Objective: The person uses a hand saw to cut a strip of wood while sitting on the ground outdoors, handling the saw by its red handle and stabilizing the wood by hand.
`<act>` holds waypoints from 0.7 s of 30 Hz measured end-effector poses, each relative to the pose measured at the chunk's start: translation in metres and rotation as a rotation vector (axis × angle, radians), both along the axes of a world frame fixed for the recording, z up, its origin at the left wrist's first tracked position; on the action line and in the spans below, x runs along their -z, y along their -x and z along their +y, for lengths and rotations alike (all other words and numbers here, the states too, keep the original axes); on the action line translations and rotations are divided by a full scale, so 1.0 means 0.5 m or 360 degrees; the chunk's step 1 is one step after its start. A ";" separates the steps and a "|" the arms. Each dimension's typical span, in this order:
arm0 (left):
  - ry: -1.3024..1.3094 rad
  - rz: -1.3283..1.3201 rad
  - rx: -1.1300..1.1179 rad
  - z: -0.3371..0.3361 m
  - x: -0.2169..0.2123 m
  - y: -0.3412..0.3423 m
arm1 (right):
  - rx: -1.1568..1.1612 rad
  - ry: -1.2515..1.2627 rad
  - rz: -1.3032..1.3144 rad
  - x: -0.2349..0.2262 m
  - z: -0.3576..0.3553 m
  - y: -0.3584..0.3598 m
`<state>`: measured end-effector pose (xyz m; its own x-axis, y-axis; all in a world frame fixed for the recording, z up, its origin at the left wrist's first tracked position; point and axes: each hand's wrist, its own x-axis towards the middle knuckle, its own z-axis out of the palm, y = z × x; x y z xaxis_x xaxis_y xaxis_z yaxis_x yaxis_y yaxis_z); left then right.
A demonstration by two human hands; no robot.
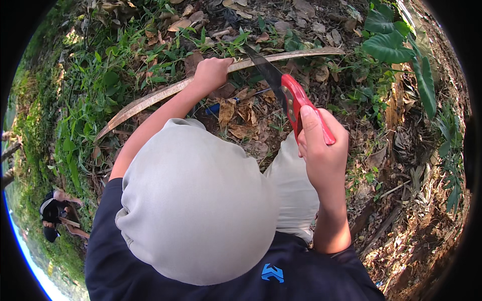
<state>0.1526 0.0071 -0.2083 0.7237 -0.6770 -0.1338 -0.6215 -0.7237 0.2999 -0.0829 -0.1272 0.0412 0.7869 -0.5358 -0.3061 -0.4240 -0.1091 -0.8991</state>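
Note:
My right hand (324, 143) is closed around the red handle of a hand saw (296, 98). Its dark blade slants up and to the left, and the far end meets a long wooden strip (160, 93). That pale strip lies across in front of me, from the left up to the upper right, and looks curved. My left hand (212, 74) grips the strip a little left of the blade, with its fingers folded over the far side and partly hidden. In front of my knees, a blue-handled tool (213, 109) with a thin metal shaft lies among dry leaves.
My raised knee (201, 200) in light trousers fills the middle. Green weeds (100, 85) and brown leaves cover the ground. A broad-leaved plant (389, 47) grows at the upper right, beside a littered bank (427, 200). Another person (57, 213) crouches at the far left.

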 end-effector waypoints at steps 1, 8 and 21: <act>-0.0020 0.0010 -0.0004 -0.001 -0.001 0.006 | -0.0014 0.0016 0.0032 -0.015 0.003 0.010; 0.0022 0.0052 -0.0090 0.001 -0.001 0.001 | -0.0122 0.0113 0.0076 -0.064 0.019 0.003; 0.0038 -0.0020 -0.0025 0.002 -0.004 0.003 | -0.0020 0.0132 0.0015 -0.039 0.004 0.047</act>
